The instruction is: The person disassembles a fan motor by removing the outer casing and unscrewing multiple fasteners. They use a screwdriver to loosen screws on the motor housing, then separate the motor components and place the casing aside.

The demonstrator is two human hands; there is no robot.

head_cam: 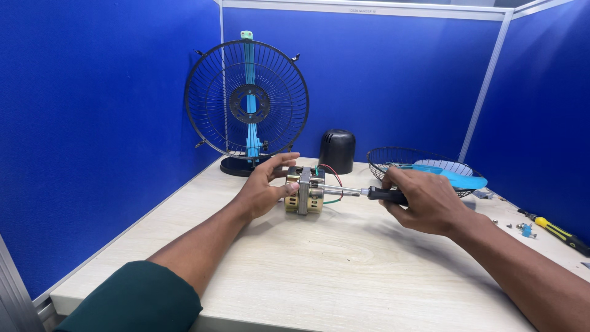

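My left hand (265,184) cups fan motor (305,190) mid-worktop (344,270), fingers half open. Right hand (424,200) clenched on black-handled screwdriver (369,193), tip at motor. Behind: upright grille (246,98), black cap (337,150). Far right corner: wire guard (393,161) with blue blade (455,176).

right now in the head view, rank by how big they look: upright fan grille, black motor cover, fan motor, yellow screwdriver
1. upright fan grille
2. black motor cover and fan motor: look alike, and the motor is nearer the camera, so unranked
3. yellow screwdriver, partly cut off at the edge
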